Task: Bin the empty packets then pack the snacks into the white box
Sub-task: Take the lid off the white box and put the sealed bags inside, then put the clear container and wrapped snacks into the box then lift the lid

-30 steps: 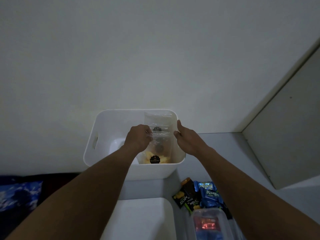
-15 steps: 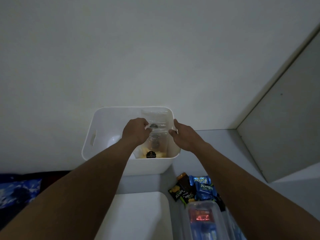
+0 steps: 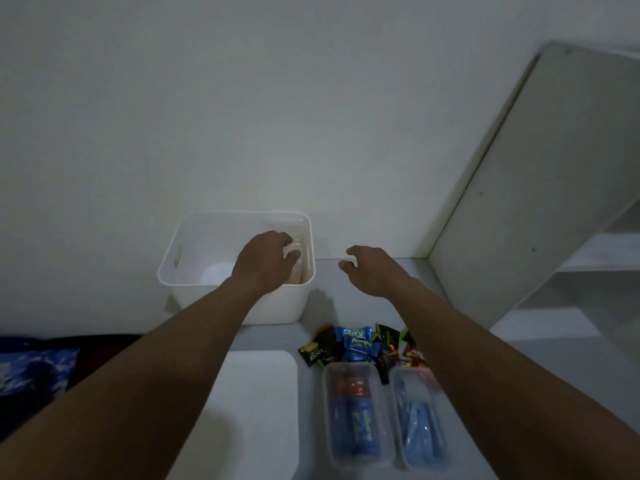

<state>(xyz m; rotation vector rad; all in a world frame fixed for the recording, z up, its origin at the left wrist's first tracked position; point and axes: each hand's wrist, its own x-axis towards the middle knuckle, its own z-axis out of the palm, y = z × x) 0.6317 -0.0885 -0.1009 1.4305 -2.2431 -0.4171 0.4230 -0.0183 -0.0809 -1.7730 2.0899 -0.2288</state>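
Clear tubs (image 3: 356, 415) beside wrapped snacks (image 3: 356, 344), near white box (image 3: 239, 271)

Matt white plastic box (image 3: 194, 251), clear glossy plastic tubs (image 3: 356, 420), shiny foil-look snack wrappers (image 3: 353, 344)

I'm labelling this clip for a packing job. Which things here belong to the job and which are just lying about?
Part of the job:
- white box
- clear packet in the box, under the left hand
- loose snack packets
- two clear tubs of snacks
- right hand, open and empty

Lying about:
- white lid
- blue cloth
- shelf unit
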